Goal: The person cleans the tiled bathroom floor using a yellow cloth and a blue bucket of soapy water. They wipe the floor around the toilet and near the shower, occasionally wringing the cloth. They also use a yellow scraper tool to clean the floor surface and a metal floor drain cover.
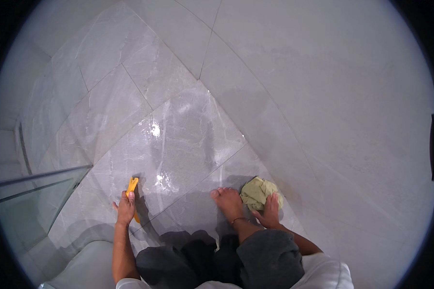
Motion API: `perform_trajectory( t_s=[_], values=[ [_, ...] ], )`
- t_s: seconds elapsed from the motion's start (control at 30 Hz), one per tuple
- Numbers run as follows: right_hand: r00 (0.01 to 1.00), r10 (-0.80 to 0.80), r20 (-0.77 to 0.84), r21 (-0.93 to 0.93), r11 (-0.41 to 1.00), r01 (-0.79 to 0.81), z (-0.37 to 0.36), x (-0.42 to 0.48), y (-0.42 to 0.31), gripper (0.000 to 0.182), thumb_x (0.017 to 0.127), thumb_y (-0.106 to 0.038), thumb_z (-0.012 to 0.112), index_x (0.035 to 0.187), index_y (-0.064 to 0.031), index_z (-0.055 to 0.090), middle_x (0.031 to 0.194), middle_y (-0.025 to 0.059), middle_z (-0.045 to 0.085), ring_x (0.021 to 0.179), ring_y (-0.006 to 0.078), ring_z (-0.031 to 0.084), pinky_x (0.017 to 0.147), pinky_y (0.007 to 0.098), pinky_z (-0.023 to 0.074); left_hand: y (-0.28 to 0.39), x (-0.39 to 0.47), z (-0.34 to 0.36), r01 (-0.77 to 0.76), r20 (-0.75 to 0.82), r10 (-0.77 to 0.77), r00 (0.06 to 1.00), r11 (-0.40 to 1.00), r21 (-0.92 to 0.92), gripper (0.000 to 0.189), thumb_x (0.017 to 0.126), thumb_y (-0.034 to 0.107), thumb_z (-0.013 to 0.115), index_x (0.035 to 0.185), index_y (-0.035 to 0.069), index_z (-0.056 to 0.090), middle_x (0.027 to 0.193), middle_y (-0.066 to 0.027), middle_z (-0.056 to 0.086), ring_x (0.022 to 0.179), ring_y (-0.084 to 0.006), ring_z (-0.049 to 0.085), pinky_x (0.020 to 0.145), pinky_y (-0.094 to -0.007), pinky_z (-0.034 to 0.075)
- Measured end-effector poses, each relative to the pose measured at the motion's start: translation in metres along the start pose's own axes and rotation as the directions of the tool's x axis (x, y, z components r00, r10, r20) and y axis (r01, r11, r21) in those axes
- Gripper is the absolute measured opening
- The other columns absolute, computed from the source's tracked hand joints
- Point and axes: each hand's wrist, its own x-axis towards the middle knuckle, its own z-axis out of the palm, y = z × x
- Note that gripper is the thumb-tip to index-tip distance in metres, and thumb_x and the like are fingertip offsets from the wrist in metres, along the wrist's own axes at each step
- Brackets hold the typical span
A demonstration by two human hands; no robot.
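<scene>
My left hand (126, 208) grips a yellow tool (132, 185), perhaps a scraper; its forked end points forward, and part of it is covered by the fingers. Its dark shadow falls on the tiled floor beside it. On the right, my right hand (270, 213) lies with its fingers on a crumpled yellow-green cloth (257, 192), near the base of the wall. Between the two hands, closer to the cloth, is my bare foot (229, 203) with a thin band at the ankle.
Marble-look floor tiles (188, 144) shine with bright reflections. A pale wall (311, 108) rises along the right. At the left stands a glass panel (32, 206), its corner reaching towards my left hand. A white rounded fixture (90, 265) is at lower left.
</scene>
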Motion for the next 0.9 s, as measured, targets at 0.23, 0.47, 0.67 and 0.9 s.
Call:
perform_trajectory(
  t_s=[0.23,0.47,0.67,0.9],
  values=[
    [0.932,0.264,-0.249,-0.018,0.961,-0.277,0.064,0.079,-0.06,0.091,0.076,-0.053,0.051,0.13,0.0115,0.015,0.14,0.0271,0.006,0.13,0.0412,0.001,0.102,0.0537,0.0019,-0.024,0.003,0.002,-0.014,0.032,0.019,0.999,0.988,-0.152,0.038,0.093,0.043,0.024,0.112,0.014,0.038,0.086,-0.0034,0.052,0.094,-0.0229,0.053,0.098,-0.0593,0.006],
    [0.951,-0.093,-0.293,-0.073,0.995,0.075,0.069,0.209,-0.164,0.083,0.081,-0.049,0.044,0.131,0.0113,0.016,0.14,0.0269,0.006,0.13,0.0407,0.002,0.101,0.0554,0.0013,-0.024,0.009,0.004,0.026,0.107,-0.001,0.994,0.973,-0.229,0.043,0.092,0.047,0.022,0.119,0.015,0.035,0.091,-0.005,0.052,0.102,-0.0241,0.05,0.099,-0.0577,0.0],
    [0.932,-0.259,-0.253,-0.096,0.966,0.242,0.062,0.312,-0.271,0.079,0.083,-0.048,0.041,0.132,0.0101,0.017,0.14,0.0271,0.007,0.131,0.0394,0.004,0.1,0.0572,0.0065,-0.03,0.012,0.0,0.054,0.133,-0.018,0.991,0.962,-0.267,0.054,0.091,0.05,0.022,0.128,0.011,0.029,0.12,-0.0109,0.044,0.12,-0.0277,0.038,0.099,-0.0566,-0.004],
    [0.951,-0.303,-0.06,-0.012,0.953,0.302,0.039,0.404,-0.364,0.06,0.085,-0.039,0.042,0.128,0.0013,0.032,0.136,0.0208,0.025,0.128,0.0339,0.017,0.098,0.0556,0.0157,-0.026,0.014,0.002,0.074,0.049,-0.065,0.997,0.97,-0.23,0.048,0.093,0.045,0.024,0.124,0.01,0.033,0.11,-0.01,0.05,0.115,-0.0277,0.042,0.097,-0.0612,0.001]
  ],
)
